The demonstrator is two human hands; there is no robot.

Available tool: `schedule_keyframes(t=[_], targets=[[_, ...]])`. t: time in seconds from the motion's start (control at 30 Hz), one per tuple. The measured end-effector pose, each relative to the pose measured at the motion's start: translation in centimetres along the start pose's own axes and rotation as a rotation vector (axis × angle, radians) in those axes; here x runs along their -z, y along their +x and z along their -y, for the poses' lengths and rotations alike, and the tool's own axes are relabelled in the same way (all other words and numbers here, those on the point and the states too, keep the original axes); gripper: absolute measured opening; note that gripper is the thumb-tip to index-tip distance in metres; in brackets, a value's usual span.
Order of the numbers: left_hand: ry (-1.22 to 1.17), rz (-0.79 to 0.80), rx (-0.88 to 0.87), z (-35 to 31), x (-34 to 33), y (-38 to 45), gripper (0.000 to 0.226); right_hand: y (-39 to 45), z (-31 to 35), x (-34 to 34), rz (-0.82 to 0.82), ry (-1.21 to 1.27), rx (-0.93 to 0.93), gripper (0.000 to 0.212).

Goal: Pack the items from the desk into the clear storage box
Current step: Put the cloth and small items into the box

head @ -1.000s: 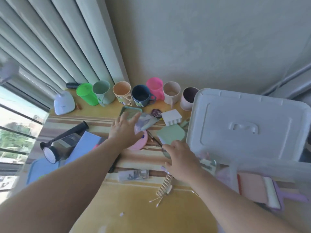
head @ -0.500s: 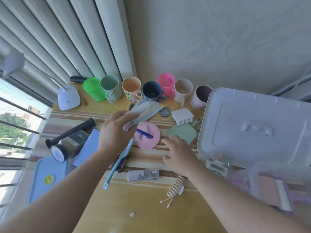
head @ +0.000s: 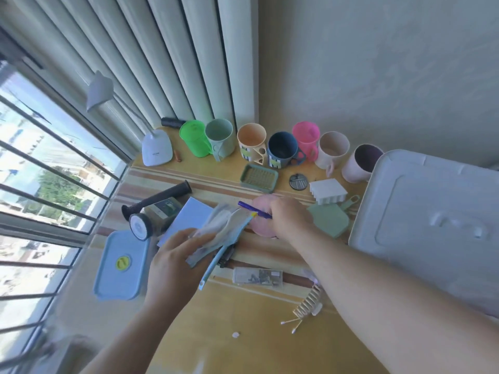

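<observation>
Nearest you: cotton swabs (head: 290,323) and a spiral clip (head: 309,302) on the bench (head: 243,333). Your left hand (head: 172,261), fingers clamped on a pale folded pouch (head: 222,230) and a blue toothbrush (head: 216,261), held above the bench. Your right hand (head: 293,217), fingers pinched on a purple pen (head: 253,209) over a pink round case (head: 260,215). Right: white box lid (head: 432,220); the clear box itself is not discernible. Mid-bench: green soap dish (head: 259,177). Far edge: row of cups (head: 282,148), white lamp (head: 156,149).

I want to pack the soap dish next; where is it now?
The green soap dish lies at the back of the desk, just before the orange cup and blue cup.
</observation>
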State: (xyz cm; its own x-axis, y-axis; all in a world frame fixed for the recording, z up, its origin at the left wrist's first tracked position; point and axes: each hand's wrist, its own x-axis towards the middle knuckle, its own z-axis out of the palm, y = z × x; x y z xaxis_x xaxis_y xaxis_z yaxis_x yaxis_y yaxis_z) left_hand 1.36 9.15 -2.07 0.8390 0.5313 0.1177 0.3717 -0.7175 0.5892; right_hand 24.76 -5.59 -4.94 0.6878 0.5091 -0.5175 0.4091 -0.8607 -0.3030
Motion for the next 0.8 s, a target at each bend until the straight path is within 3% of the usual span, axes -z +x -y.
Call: schedule_keyframes(t=[0.17,0.27,0.43,0.6,0.8], targets=[[-0.070,0.049,-0.068,-3.9,-0.1,-1.2,0.046,-6.5,-7.8,3.1,-0.302,0.127,0.044,0.007],[-0.115,0.095,-0.210,-9.0,-1.5,-1.5,0.035,-14.4,-14.8,7.2,-0.462,0.291,0.062,0.007],[-0.252,0.174,-0.474,-20.4,-6.5,-3.7,0.024,-29.8,-29.1,9.1,-0.549,0.347,-0.188,0.015],[-0.346,0.363,-0.611,-32.4,-12.4,-8.3,0.026,-40.0,-41.3,3.5,-0.369,0.310,-0.507,0.021],[-0.132,0.644,-0.687,-39.1,-21.0,-14.2,0.028,-39.4,-49.5,-4.2,-0.056,-0.015,-0.432,0.017]])
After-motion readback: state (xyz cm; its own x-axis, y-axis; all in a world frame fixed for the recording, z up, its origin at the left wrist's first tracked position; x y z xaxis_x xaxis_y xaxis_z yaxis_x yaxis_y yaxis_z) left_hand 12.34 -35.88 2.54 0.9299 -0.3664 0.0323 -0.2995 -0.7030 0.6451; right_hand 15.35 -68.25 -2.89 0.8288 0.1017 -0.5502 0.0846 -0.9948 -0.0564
